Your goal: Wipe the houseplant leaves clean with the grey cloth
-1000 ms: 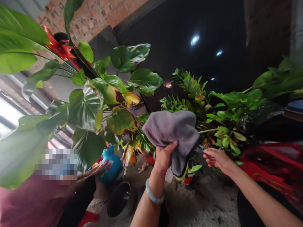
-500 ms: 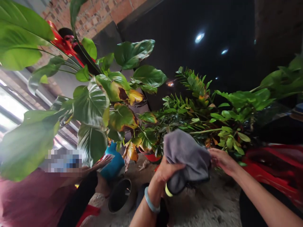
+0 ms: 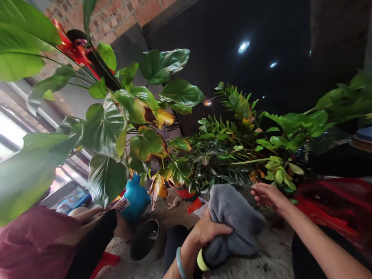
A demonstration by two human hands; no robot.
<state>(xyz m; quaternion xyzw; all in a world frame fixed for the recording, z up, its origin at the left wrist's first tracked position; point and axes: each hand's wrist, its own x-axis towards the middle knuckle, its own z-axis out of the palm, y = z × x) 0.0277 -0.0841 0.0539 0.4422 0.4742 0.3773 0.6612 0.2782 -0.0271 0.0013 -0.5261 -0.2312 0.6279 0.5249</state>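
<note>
My left hand [image 3: 210, 228] is closed around a bunched grey cloth [image 3: 232, 217] with a dark border and a yellow-green edge near my wrist. A pale bangle circles that wrist. My right hand [image 3: 269, 195] is held up to the right of the cloth, apart from it, its fingers loosely bent and apart with nothing in them. Behind the hands stand leafy green plants [image 3: 221, 135]. On the left, a large-leaved plant [image 3: 148, 143] has leaves browned and yellowed at the tips.
A person in a dark pink shirt [image 3: 35, 240] sits at lower left. A blue vase-like container [image 3: 136, 197] and a dark bucket [image 3: 145, 240] stand on the ground between us. At right is a red plastic item [image 3: 328, 205]. A shiny black panel [image 3: 232, 23] rises behind the plants.
My right hand has come off the cloth's right edge. My left hand has lowered slightly with the cloth, and red and white paper on the ground behind it shows more.
</note>
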